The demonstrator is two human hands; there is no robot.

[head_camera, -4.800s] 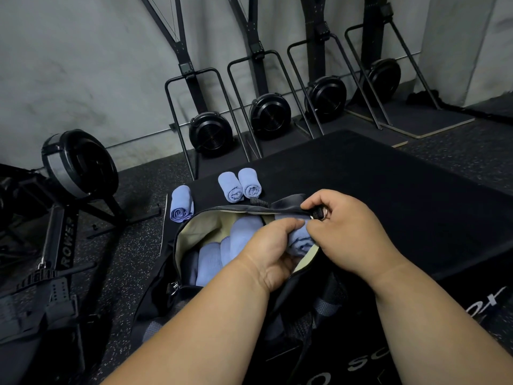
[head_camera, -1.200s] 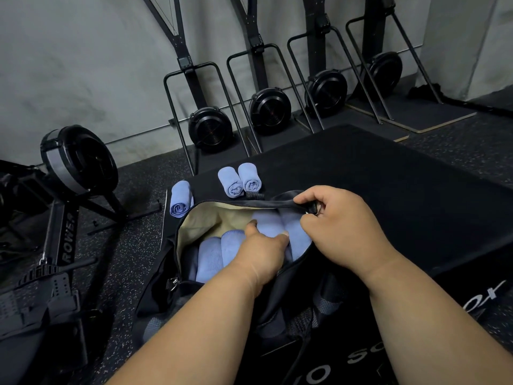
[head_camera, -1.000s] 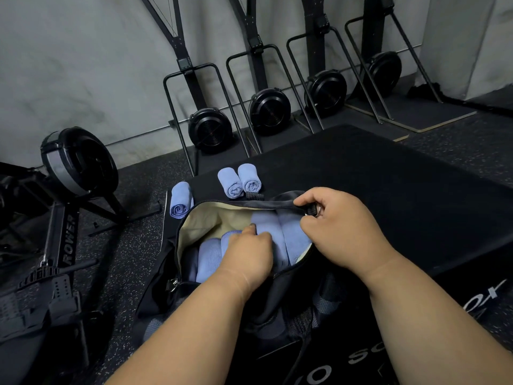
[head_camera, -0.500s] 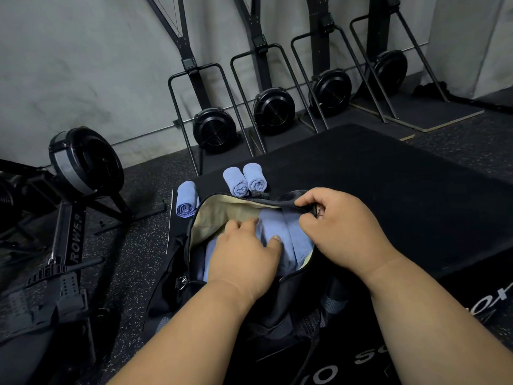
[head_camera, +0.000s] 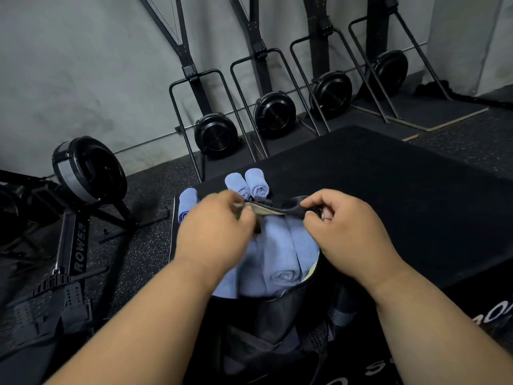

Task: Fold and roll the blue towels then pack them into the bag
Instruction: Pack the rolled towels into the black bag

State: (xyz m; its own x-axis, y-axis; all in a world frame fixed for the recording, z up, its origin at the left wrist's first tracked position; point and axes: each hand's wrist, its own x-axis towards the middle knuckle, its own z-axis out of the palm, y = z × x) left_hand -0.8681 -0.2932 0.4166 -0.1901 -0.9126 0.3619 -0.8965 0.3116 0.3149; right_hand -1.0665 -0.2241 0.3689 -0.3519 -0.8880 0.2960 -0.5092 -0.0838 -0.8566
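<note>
The word "ROWER" stood in white letters on the black rowing machine (head_camera: pixel 79 247) at about 9 o'clock from the bag. On the black mat (head_camera: pixel 388 195), at 4 o'clock, there were pieces of white writing, but they were cut off and I could not read them.

The black bag (head_camera: pixel 277 315) lay on the mat before the person, its mouth open. Inside it at least three rolled blue towels (head_camera: pixel 280 254) lay close side by side. Three more rolled towels (head_camera: pixel 256 182) waited on the mat beyond the bag, at 11 to 12 o'clock: two touching each other, one apart to the left.

The left hand (head_camera: pixel 215 234) was blurred; its fingers were pinching the far rim of the bag. The right hand (head_camera: pixel 349 232), with a ring on it, had its fingers closed on the same rim.

Four black upright machines (head_camera: pixel 216 134) stood along the grey wall.
</note>
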